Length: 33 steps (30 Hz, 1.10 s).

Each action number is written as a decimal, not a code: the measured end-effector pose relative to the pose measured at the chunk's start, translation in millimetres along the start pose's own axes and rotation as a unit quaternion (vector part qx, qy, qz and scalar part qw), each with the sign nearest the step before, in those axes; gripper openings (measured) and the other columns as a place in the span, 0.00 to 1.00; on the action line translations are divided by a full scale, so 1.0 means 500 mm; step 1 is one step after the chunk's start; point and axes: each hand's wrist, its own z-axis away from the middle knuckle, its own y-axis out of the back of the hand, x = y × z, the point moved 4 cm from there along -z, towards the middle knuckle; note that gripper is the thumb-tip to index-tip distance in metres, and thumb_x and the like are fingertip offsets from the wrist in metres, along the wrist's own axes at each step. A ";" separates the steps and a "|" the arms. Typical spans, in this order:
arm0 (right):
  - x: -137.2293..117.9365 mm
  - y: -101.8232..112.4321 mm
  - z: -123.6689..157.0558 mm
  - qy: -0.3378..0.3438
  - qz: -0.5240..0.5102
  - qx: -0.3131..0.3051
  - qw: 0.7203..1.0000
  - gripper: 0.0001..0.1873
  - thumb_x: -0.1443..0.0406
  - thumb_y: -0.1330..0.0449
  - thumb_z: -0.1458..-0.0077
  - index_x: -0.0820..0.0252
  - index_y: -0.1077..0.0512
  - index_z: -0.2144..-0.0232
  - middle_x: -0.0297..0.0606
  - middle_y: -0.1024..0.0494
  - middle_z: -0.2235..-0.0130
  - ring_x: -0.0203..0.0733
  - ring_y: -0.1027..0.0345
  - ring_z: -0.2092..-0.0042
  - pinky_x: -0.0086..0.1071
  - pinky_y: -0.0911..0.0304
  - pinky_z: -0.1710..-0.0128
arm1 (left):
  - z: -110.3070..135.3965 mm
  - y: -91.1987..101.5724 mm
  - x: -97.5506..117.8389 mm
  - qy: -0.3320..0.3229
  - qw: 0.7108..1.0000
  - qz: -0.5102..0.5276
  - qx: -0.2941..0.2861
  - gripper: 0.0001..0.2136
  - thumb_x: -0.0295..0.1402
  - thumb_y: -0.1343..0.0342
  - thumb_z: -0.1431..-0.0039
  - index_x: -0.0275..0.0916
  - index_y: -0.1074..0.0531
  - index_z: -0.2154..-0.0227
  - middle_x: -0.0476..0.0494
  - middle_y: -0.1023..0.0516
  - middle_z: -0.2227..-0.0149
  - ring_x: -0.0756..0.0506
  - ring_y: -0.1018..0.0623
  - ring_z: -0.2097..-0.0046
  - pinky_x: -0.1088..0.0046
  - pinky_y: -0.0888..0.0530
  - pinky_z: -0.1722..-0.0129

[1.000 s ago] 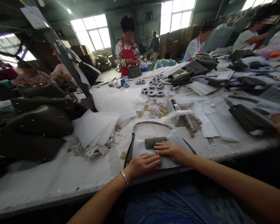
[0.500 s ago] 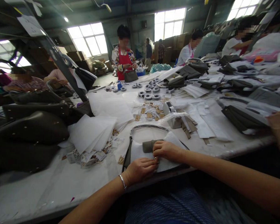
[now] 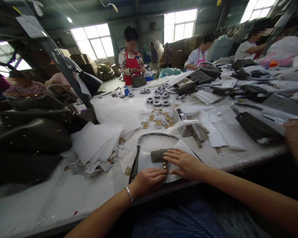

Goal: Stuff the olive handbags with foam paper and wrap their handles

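A grey-green handbag [image 3: 135, 164] lies on the table's front edge, its wrapped handle [image 3: 152, 135] arching away from me and a white sheet [image 3: 145, 161] over its front. Across the sheet rests a grey-green strap piece [image 3: 156, 156] with a gold clasp [image 3: 165, 166]. My left hand [image 3: 149, 178] lies on the bag's lower part, fingers stretched towards the clasp, their tips touching or just beside it. My right hand [image 3: 185, 163] is spread flat over the sheet, with its fingertips on the strap piece's right end. Both palms' undersides are hidden.
White foam sheets [image 3: 96, 140] and loose tags [image 3: 99, 168] lie to the left, beside dark bags [image 3: 32, 138]. Grey tape rolls [image 3: 157, 103] and a wrapped grey piece [image 3: 185, 127] stand beyond. At the right edge is a co-worker's hand [image 3: 296, 134] by another bag [image 3: 258, 127]. Several people work around.
My right hand has opened from a closed grip near the clasp and shifted right, spreading its fingers. The gold clasp now shows. My left hand has barely moved.
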 end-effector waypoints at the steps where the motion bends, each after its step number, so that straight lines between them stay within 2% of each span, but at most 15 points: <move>1: 0.001 -0.014 0.018 0.009 0.010 -0.007 1.000 0.32 0.54 0.42 0.38 0.60 0.38 0.36 0.47 0.37 0.35 0.53 0.46 0.33 0.50 0.55 0.33 | -0.002 0.001 0.002 0.003 1.000 0.000 -0.003 0.11 0.31 0.48 0.33 0.38 0.28 0.51 0.44 0.21 0.48 0.46 0.21 0.49 0.70 0.23 0.47; 5: 0.009 -0.063 0.061 0.015 0.017 -0.026 0.999 0.36 0.53 0.46 0.35 0.57 0.51 0.31 0.44 0.48 0.30 0.51 0.58 0.29 0.53 0.64 0.31 | -0.010 -0.008 0.025 0.058 0.998 -0.020 -0.027 0.14 0.30 0.49 0.32 0.39 0.31 0.46 0.43 0.22 0.47 0.45 0.22 0.48 0.65 0.24 0.45; 8: 0.009 -0.065 0.062 0.011 0.001 -0.014 1.000 0.36 0.53 0.46 0.35 0.56 0.51 0.31 0.44 0.48 0.30 0.51 0.60 0.29 0.53 0.64 0.31 | -0.007 -0.025 0.048 0.130 0.989 -0.065 -0.024 0.18 0.25 0.53 0.32 0.40 0.34 0.42 0.43 0.25 0.43 0.43 0.26 0.41 0.56 0.27 0.41; 10: 0.006 -0.059 0.059 0.007 -0.013 -0.014 1.000 0.37 0.52 0.46 0.35 0.56 0.51 0.31 0.45 0.48 0.30 0.51 0.60 0.29 0.54 0.64 0.31 | -0.002 -0.038 0.061 0.146 0.985 -0.093 -0.001 0.20 0.23 0.56 0.34 0.39 0.35 0.41 0.41 0.27 0.41 0.42 0.29 0.39 0.54 0.28 0.41; 15: -0.001 -0.049 0.061 -0.007 -0.035 -0.010 0.999 0.36 0.51 0.48 0.35 0.57 0.49 0.31 0.45 0.48 0.30 0.51 0.60 0.29 0.54 0.64 0.31 | 0.010 -0.062 0.071 0.101 0.981 -0.158 0.056 0.25 0.20 0.56 0.37 0.40 0.36 0.38 0.43 0.30 0.38 0.43 0.31 0.37 0.58 0.30 0.38; 19: -0.006 -0.049 0.060 -0.016 -0.048 -0.006 0.999 0.34 0.50 0.50 0.34 0.57 0.46 0.32 0.45 0.45 0.31 0.51 0.57 0.30 0.53 0.65 0.31 | 0.014 -0.077 0.069 0.071 0.977 -0.193 0.062 0.23 0.27 0.49 0.37 0.40 0.35 0.39 0.45 0.29 0.40 0.42 0.29 0.39 0.61 0.30 0.38; 22: -0.002 -0.034 0.049 -0.020 -0.062 -0.004 0.998 0.32 0.50 0.47 0.35 0.56 0.41 0.34 0.45 0.39 0.34 0.52 0.51 0.31 0.53 0.61 0.31 | 0.020 -0.089 0.063 0.060 0.970 -0.219 0.086 0.22 0.30 0.46 0.37 0.40 0.33 0.40 0.46 0.27 0.41 0.42 0.27 0.40 0.62 0.30 0.38; 24: 0.008 -0.011 0.044 -0.006 -0.078 -0.007 0.997 0.28 0.54 0.44 0.36 0.54 0.35 0.38 0.44 0.31 0.38 0.51 0.43 0.35 0.52 0.57 0.32 | 0.024 -0.097 0.057 0.049 0.966 -0.233 0.097 0.22 0.29 0.47 0.37 0.39 0.32 0.40 0.46 0.26 0.42 0.42 0.26 0.41 0.63 0.31 0.37; 26: 0.027 0.025 0.048 -0.010 -0.086 0.023 0.996 0.21 0.58 0.43 0.36 0.54 0.29 0.43 0.42 0.24 0.44 0.48 0.34 0.40 0.47 0.49 0.35 | 0.027 -0.103 0.053 0.040 0.964 -0.242 0.101 0.21 0.27 0.47 0.37 0.39 0.31 0.41 0.46 0.26 0.42 0.42 0.26 0.42 0.63 0.34 0.36; 29: 0.059 0.082 0.086 -0.079 -0.073 0.135 0.985 0.16 0.60 0.45 0.34 0.57 0.25 0.48 0.44 0.21 0.49 0.46 0.29 0.46 0.40 0.37 0.42 | 0.028 -0.103 0.052 0.039 0.964 -0.243 0.095 0.20 0.26 0.49 0.35 0.39 0.31 0.42 0.47 0.26 0.42 0.43 0.27 0.41 0.63 0.35 0.35; 31: 0.070 0.096 0.130 -0.142 -0.072 0.193 0.968 0.16 0.58 0.47 0.33 0.56 0.24 0.51 0.44 0.20 0.51 0.46 0.27 0.49 0.38 0.33 0.47 | 0.026 -0.097 0.054 0.044 0.965 -0.241 0.096 0.19 0.26 0.50 0.34 0.40 0.30 0.42 0.47 0.26 0.42 0.43 0.27 0.41 0.64 0.34 0.35; 33: 0.073 0.083 0.177 -0.195 -0.074 0.216 0.954 0.17 0.57 0.49 0.32 0.55 0.23 0.53 0.43 0.20 0.52 0.47 0.26 0.50 0.39 0.31 0.48 | 0.021 -0.087 0.060 0.050 0.964 -0.238 0.110 0.18 0.27 0.50 0.34 0.40 0.29 0.43 0.49 0.25 0.43 0.44 0.26 0.42 0.65 0.35 0.35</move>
